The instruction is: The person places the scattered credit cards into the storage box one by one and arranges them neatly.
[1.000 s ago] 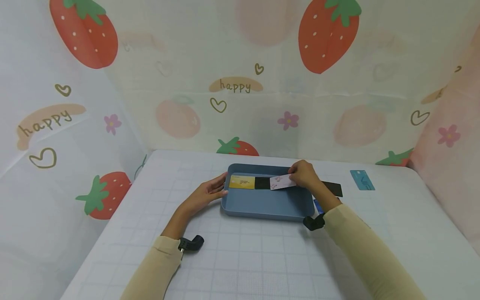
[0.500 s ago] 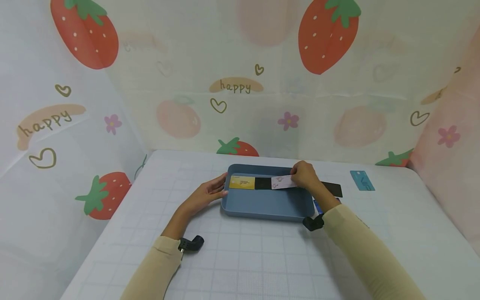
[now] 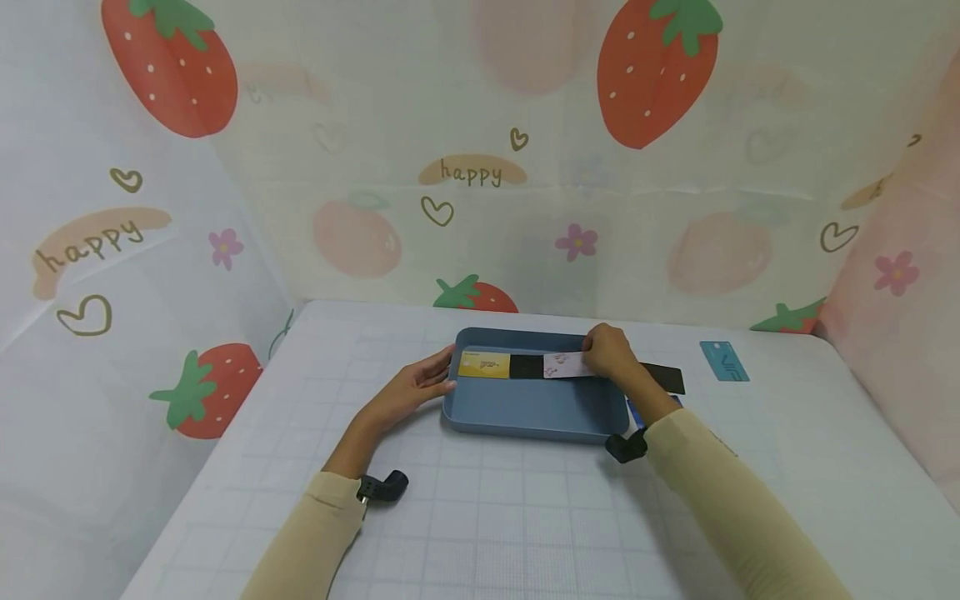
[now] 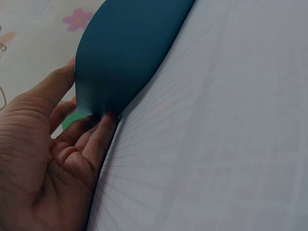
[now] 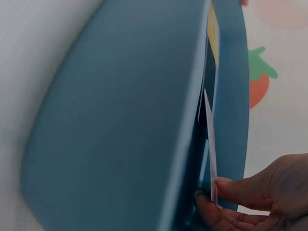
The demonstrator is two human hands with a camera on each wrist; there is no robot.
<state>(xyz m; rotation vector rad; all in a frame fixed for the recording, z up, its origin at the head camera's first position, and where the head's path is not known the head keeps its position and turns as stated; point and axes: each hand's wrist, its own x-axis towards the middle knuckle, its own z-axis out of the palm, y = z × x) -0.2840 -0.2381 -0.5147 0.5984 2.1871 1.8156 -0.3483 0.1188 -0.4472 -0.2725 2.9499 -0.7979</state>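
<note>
A blue-grey tray [image 3: 540, 404] stands on the white table with cards in it. My left hand [image 3: 408, 390] touches the outside of the tray's left end wall; in the left wrist view its fingers [image 4: 102, 139] are bent loosely at the wall. At the tray's back right, my right hand [image 3: 613, 354] pinches a white card with a pinkish pattern [image 3: 564, 365] between thumb and fingers. The right wrist view shows this card [image 5: 211, 144] edge-on, tilted off the tray wall. Left of it lie a black card [image 3: 527, 367] and a yellow card [image 3: 483, 365].
Right of the tray lie a black card [image 3: 667, 377], partly behind my right arm, and a blue card [image 3: 636, 414], mostly hidden. A teal card [image 3: 724, 361] lies farther right. A curtain with strawberries [image 3: 660, 75] hangs behind the table.
My right hand has shifted the white card slightly to the right and set it straighter in the row. The left hand and the tray look unmoved.
</note>
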